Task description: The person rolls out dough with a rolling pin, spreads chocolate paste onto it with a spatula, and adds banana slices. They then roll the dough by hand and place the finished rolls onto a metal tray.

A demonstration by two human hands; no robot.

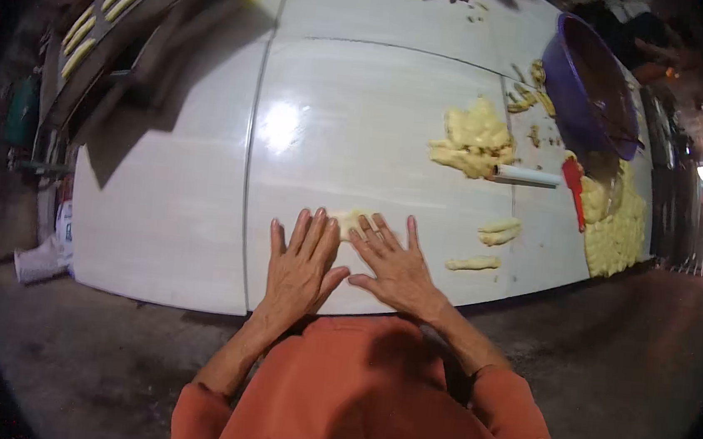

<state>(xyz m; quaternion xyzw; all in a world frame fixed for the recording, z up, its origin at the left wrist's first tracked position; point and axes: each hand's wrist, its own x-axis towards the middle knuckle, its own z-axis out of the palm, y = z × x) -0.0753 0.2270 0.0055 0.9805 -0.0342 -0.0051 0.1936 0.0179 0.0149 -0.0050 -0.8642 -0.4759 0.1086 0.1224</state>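
Pale yellow dough, catalogued left to right across a white tabletop (161, 203).

Far left, upper edge: dark tray (115, 6) of shaped dough sticks, well apart from the hands.

Left hand (302, 261): flat on the table, palm down, fingers spread and extended, nothing clasped; fingertips touching the near-left end of the dough piece (351, 219).

Dough piece: small, elongated, lying on the table at the near edge, just ahead of both hands and partly hidden under the fingers. Judged soft, light, easily deformed and slightly tacky; likely to flatten or tear under hard pressure. Best handled by light, even pressure from flat fingers along its length, or lifted from underneath at both ends.

Right hand (393, 265): palm down, fingers extended and fanned, resting over the right part of the dough piece; no grasp.

Further right: two finished dough rolls (487, 244) near the table edge, apart from the hands; dough heap (476, 138) beyond; white tube-like tool (527, 175) touching the heap's right side; red scraper (576, 189); purple basin (593, 86) at the far right; mass of dough portions (618, 230) below it.
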